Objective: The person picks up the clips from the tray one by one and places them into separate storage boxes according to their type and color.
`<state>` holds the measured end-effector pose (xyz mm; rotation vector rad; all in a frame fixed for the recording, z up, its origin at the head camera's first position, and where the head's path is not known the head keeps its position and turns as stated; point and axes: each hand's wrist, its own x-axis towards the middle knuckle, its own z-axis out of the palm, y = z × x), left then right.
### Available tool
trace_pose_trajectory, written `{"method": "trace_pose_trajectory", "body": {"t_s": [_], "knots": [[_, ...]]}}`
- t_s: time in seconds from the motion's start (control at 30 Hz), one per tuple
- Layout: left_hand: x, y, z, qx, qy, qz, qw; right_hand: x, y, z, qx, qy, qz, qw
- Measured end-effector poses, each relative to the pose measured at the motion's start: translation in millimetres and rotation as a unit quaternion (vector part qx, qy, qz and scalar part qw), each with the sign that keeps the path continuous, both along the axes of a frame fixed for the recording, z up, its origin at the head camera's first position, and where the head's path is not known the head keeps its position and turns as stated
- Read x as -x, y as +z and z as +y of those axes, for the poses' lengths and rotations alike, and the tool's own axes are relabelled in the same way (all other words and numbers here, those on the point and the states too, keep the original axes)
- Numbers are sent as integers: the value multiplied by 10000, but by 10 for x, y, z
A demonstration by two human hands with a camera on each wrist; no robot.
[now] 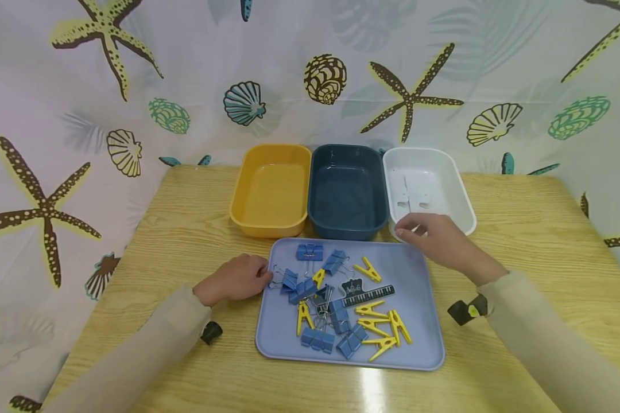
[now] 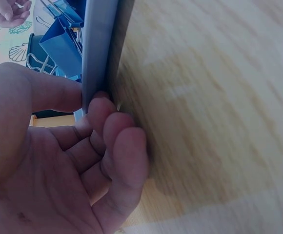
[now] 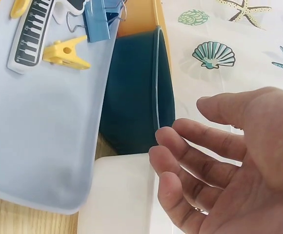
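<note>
the right hand [image 1: 440, 238] hides part of the white bin [image 1: 446, 186]; markings on the black plaque [image 1: 352, 287] are too small to read; the head view's edge crops the upper-right starfish [image 1: 604, 46].

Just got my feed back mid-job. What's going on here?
A person's left hand grips the left edge of the tray, while the right hand hovers at the near edge of the white bin, holding nothing. Blue binder clips, yellow clothespins and a piano-key-patterned piece lie on the tray. The white bin holds small white items, too unclear to identify. The yellow bin and dark blue bin stand beside it.
</note>
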<state>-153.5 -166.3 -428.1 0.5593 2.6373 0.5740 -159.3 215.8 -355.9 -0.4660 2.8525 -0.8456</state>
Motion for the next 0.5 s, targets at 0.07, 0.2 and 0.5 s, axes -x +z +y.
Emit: {"method": "trace_pose_trajectory", "body": {"t_s": [0.07,0.2,0.5], "knots": [[0,8,6,5,-8,-11,10000,-6,-10,-15,29,28,-2,10000],[2,7,12,11,-18,-18,10000,-22,-22,-52,35,20,-125,9999],[6,4,-4,18,-8,-13,10000,-58,-71,-134,120,241,-210,9994]]}}
